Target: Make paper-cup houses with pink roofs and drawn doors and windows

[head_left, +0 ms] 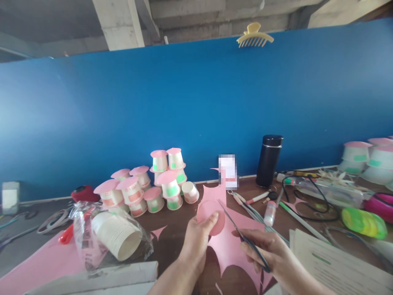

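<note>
My left hand pinches a round pink paper disc, with the thumb lying across its face. In my right hand is a pair of scissors with dark handles, its blades pointing up and left beside the disc's right edge. Under both hands spreads a pink paper sheet with curved bites cut out of its edges. Whether the disc still joins the sheet, I cannot tell. A small pink scrap lies left of my left hand.
Stacked paper cups with pink tops stand at the back left. Nested cups in a plastic bag lie in front. A black flask stands by the blue partition. Printed papers, a glue stick and cables are at right.
</note>
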Demonstrator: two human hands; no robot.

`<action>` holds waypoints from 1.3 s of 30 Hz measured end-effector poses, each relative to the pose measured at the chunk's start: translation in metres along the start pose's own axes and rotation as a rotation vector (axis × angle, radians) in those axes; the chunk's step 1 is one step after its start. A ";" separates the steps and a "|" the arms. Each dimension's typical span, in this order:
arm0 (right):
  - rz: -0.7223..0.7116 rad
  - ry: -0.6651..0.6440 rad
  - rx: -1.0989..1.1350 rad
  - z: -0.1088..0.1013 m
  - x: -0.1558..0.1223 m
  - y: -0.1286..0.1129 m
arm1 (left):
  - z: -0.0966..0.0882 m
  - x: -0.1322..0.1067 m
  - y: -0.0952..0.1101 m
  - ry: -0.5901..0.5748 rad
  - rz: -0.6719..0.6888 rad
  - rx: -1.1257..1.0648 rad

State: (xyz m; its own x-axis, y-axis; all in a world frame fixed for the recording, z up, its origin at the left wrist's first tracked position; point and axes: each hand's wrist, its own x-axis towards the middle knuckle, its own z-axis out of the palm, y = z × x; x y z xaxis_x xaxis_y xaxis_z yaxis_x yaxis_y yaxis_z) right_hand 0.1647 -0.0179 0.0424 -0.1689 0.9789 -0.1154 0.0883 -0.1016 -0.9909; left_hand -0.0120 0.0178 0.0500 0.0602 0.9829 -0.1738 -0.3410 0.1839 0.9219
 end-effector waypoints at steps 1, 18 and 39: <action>-0.003 -0.005 -0.002 0.000 0.000 0.001 | 0.000 0.000 0.000 0.002 -0.001 -0.007; -0.007 0.036 -0.023 -0.001 -0.001 -0.002 | -0.002 0.001 0.000 -0.055 0.012 -0.029; -0.004 0.004 -0.044 -0.004 -0.001 -0.003 | -0.007 0.003 0.005 -0.077 0.019 0.013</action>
State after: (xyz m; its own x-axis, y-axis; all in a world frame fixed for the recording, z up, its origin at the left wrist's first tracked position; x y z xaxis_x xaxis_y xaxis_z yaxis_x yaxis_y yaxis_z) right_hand 0.1690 -0.0178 0.0458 -0.1652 0.9800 -0.1109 0.1304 -0.0898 -0.9874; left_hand -0.0200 0.0213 0.0516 0.1260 0.9835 -0.1297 -0.3305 0.1649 0.9293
